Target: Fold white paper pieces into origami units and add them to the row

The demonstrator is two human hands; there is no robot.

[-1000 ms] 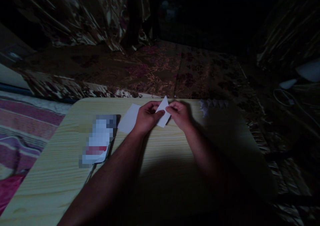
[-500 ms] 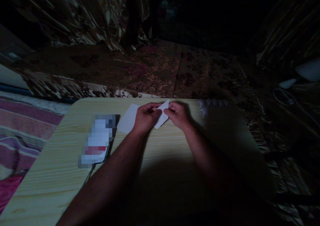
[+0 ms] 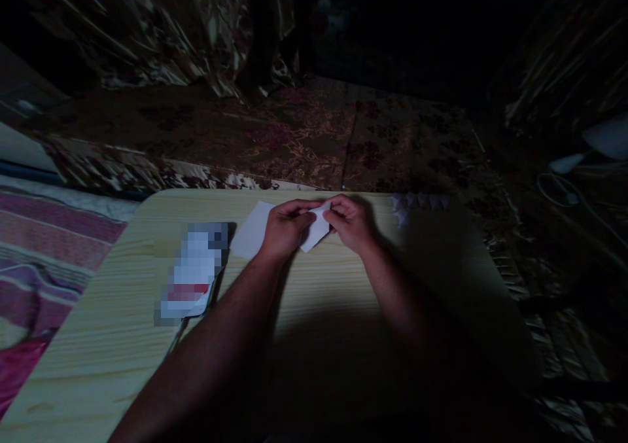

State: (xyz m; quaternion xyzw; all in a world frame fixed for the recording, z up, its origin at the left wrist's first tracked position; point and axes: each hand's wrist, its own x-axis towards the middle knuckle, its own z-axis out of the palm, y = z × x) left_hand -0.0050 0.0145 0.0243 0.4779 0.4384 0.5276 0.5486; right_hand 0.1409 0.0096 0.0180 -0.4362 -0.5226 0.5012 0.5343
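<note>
Between my two hands is a small folded piece of white paper (image 3: 314, 232), held above the far part of the table. My left hand (image 3: 288, 226) pinches its left side, thumb on top and fingers behind. At the upper right corner, my right hand (image 3: 347, 222) grips the paper between thumb and fingers, its fingertips close to those of the left. White paper sheets (image 3: 251, 228) lie flat on the table, partly behind my left hand. Small folded paper stars (image 3: 401, 216) sit in a row with one in front, right of my right hand.
The pale wooden table (image 3: 314, 325) has a phone-like object (image 3: 196, 269), blurred out, on its left with a cable running from it. A patterned cloth-covered surface (image 3: 304, 135) borders the far edge. Striped bedding (image 3: 44, 233) lies left; a white cable (image 3: 557, 188) is at right.
The upper tip of the paper, which pointed up between my hands, is now folded down or covered by my right fingers. My right hand has shifted slightly left and up.
</note>
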